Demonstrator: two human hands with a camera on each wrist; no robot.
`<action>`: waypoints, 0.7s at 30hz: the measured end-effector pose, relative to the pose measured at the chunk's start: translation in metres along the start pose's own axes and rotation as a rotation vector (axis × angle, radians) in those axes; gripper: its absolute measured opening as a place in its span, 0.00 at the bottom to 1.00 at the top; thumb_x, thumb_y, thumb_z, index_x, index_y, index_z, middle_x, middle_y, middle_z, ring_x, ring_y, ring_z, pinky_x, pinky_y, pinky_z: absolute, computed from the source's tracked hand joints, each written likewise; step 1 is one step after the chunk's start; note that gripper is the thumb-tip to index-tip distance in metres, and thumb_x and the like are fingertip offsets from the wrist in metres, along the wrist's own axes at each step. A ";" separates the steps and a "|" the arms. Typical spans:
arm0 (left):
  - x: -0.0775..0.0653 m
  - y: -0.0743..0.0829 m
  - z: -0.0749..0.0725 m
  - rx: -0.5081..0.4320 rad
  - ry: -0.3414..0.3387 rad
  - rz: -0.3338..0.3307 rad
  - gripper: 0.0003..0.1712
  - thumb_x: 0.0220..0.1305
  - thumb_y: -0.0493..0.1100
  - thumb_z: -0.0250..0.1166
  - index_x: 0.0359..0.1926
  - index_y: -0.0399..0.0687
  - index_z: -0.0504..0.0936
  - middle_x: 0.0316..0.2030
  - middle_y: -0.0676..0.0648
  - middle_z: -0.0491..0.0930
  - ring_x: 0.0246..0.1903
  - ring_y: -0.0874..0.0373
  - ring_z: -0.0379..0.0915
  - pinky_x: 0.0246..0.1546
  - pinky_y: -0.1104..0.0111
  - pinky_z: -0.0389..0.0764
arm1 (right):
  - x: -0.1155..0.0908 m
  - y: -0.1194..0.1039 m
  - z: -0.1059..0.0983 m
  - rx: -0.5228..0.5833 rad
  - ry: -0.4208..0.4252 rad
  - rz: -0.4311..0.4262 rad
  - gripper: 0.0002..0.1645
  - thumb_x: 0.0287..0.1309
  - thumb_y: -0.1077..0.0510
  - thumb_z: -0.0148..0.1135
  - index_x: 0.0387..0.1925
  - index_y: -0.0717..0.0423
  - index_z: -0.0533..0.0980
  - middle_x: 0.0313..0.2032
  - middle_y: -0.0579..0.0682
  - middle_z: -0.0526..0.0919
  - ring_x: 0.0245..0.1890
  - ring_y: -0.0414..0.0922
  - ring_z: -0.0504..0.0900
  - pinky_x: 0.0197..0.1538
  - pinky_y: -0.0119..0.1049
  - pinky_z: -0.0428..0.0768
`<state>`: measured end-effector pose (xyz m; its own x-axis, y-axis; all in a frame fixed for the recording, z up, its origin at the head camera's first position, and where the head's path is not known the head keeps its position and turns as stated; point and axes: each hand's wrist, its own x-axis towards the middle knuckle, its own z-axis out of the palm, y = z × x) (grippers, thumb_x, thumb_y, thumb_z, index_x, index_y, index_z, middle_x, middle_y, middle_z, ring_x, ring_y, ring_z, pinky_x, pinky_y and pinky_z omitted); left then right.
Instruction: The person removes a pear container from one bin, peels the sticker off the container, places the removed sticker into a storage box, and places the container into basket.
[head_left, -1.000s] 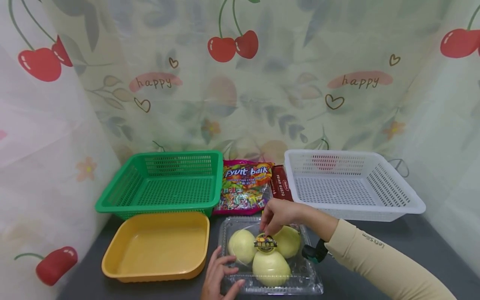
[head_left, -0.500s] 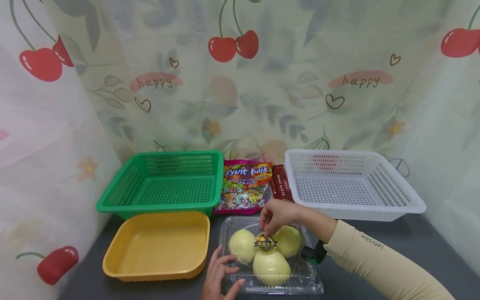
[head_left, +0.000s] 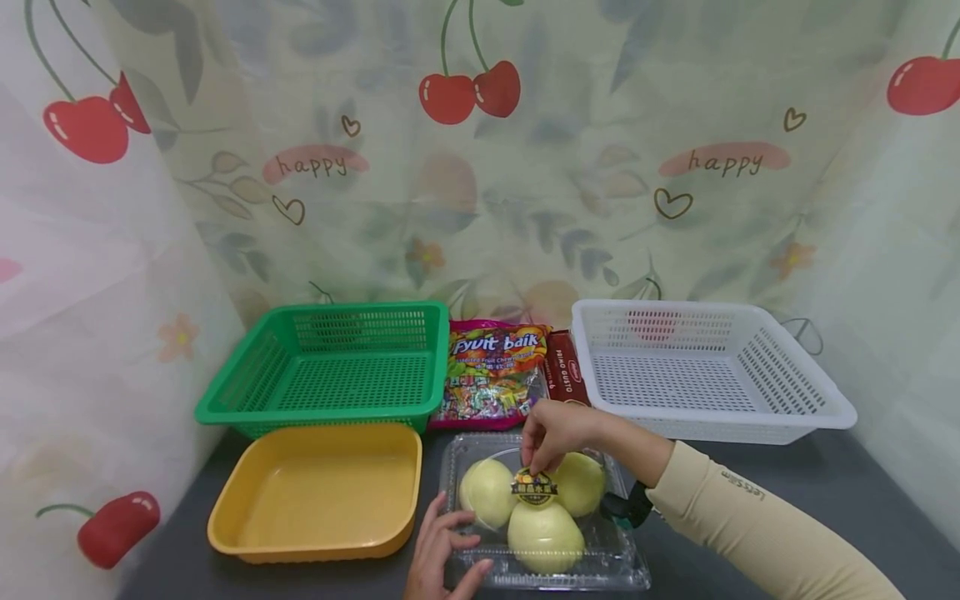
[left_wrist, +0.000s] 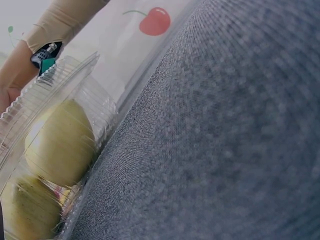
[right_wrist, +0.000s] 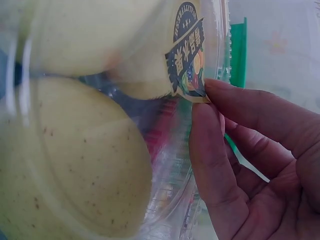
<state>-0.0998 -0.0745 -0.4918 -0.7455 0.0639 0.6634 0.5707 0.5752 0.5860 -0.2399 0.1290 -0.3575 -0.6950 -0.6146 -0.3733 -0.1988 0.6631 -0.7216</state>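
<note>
A clear plastic clamshell box (head_left: 611,557) with three pale yellow-green fruits (head_left: 546,537) inside stands at the front of the table. On its lid is a round black and gold sticker (head_left: 535,487). My right hand (head_left: 558,429) pinches the sticker's edge between thumb and index finger; in the right wrist view that edge of the sticker (right_wrist: 187,60) is lifted and bent at the fingertips. My left hand (head_left: 442,554) rests at the box's near left side, fingers spread and touching it. In the left wrist view two of the fruits (left_wrist: 62,142) show through the box wall.
Left of the box is a yellow tray (head_left: 315,492), with a green basket (head_left: 360,379) behind it. A white basket (head_left: 675,387) stands at the back right. Between the baskets lie a candy bag (head_left: 491,375) and a dark red box (head_left: 566,367). A patterned curtain (head_left: 480,217) surrounds the table.
The view shifts very slightly. Both hands keep almost the same places, the right at the sticker and the left at the box's side.
</note>
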 end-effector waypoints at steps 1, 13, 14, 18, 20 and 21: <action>0.000 0.000 0.000 0.000 -0.003 -0.006 0.19 0.41 0.40 0.75 0.34 0.56 0.75 0.46 0.60 0.76 0.59 0.46 0.62 0.65 0.87 0.43 | 0.000 0.000 0.000 -0.002 -0.005 -0.007 0.02 0.46 0.70 0.67 0.26 0.67 0.81 0.23 0.51 0.84 0.21 0.36 0.79 0.28 0.31 0.82; 0.001 0.002 0.000 0.010 -0.012 -0.035 0.19 0.41 0.40 0.76 0.33 0.56 0.75 0.46 0.60 0.76 0.59 0.45 0.63 0.65 0.87 0.43 | -0.002 0.001 0.001 0.011 -0.006 -0.018 0.02 0.47 0.69 0.66 0.24 0.66 0.80 0.22 0.50 0.83 0.21 0.37 0.79 0.28 0.32 0.83; 0.001 0.003 0.000 0.010 -0.013 -0.039 0.19 0.41 0.40 0.76 0.33 0.56 0.75 0.46 0.60 0.76 0.59 0.45 0.63 0.65 0.87 0.43 | -0.001 0.001 0.001 0.010 -0.006 -0.018 0.02 0.48 0.69 0.66 0.23 0.66 0.80 0.22 0.49 0.83 0.21 0.37 0.79 0.28 0.32 0.83; 0.001 0.003 -0.001 0.020 -0.018 -0.049 0.19 0.41 0.41 0.75 0.33 0.57 0.75 0.46 0.61 0.76 0.59 0.45 0.63 0.65 0.84 0.47 | -0.002 0.002 0.001 0.007 0.003 -0.025 0.02 0.48 0.69 0.66 0.23 0.66 0.80 0.21 0.49 0.82 0.21 0.37 0.78 0.28 0.32 0.83; 0.001 0.005 -0.002 0.022 -0.029 -0.070 0.19 0.42 0.41 0.75 0.34 0.58 0.75 0.46 0.61 0.76 0.60 0.45 0.64 0.66 0.76 0.54 | -0.001 0.002 0.001 0.005 0.009 -0.024 0.02 0.48 0.69 0.65 0.23 0.66 0.80 0.21 0.49 0.82 0.21 0.37 0.78 0.28 0.32 0.83; 0.001 0.006 -0.002 0.021 -0.036 -0.086 0.18 0.43 0.41 0.75 0.33 0.58 0.75 0.46 0.61 0.76 0.60 0.45 0.64 0.66 0.70 0.58 | -0.001 0.002 0.001 0.007 0.012 -0.022 0.02 0.48 0.69 0.65 0.23 0.66 0.80 0.21 0.48 0.82 0.21 0.37 0.79 0.28 0.33 0.83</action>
<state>-0.0970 -0.0732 -0.4866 -0.8039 0.0427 0.5933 0.4966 0.5972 0.6299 -0.2391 0.1309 -0.3589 -0.6985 -0.6238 -0.3508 -0.2094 0.6469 -0.7333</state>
